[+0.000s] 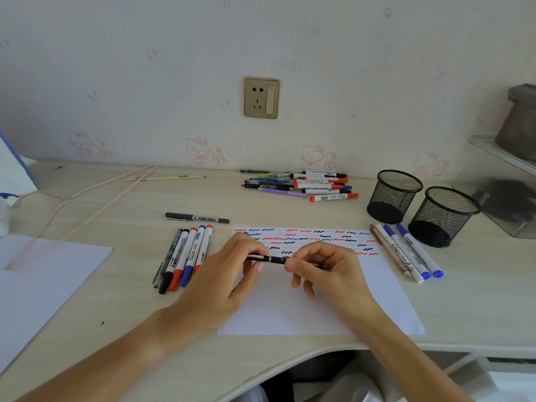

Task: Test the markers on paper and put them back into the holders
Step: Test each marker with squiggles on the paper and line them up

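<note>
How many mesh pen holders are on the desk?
2: one mesh holder near the wall at right, the other holder just right of it and nearer. Both look empty.

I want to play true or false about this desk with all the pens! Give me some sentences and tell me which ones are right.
1. Both hands hold one black pen. True: the left hand and right hand grip it over the paper.
2. The two mesh holders are full of markers. False: both look empty.
3. The paper has red, blue and black squiggles. True.
4. The squiggles fill the whole sheet. False: only its far part.
5. A wall socket is above the desk. True.
</note>
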